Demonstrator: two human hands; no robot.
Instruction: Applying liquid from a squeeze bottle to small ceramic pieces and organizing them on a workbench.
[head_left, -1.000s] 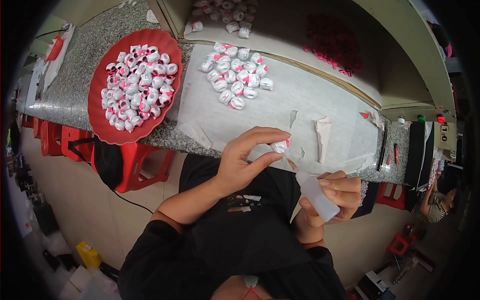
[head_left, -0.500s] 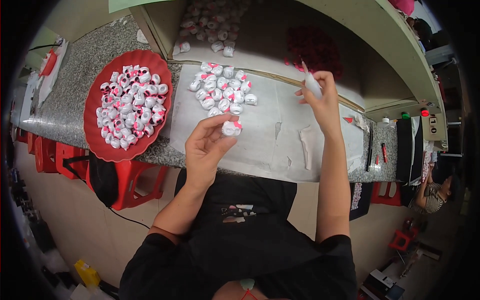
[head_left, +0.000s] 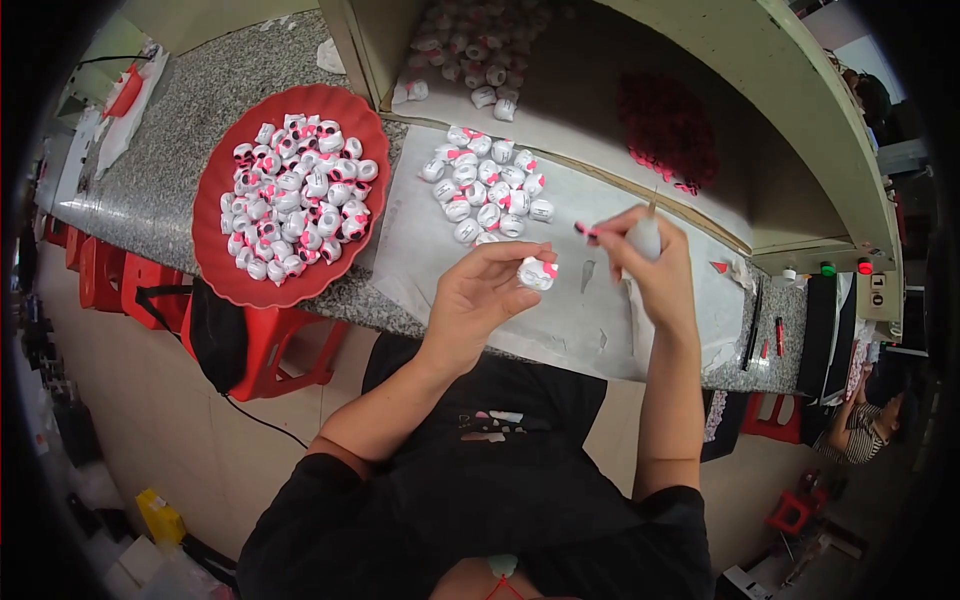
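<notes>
White bead (head_left: 538, 273) held above paper (head_left: 408, 240) on a granite counter (head_left: 150, 190)

Left hand (head_left: 475, 300) pinches it; right hand (head_left: 662, 278) grasps a bottle (head_left: 644, 236) and pink bit (head_left: 590, 236). Red stools (head_left: 262, 350) stand on the pale floor (head_left: 250, 440) below.

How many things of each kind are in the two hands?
White-and-pink rounded piece, left hand: 1
White squeeze bottle, right hand: 1
Small pink-and-black piece, right hand: 1
Total: 3
</notes>
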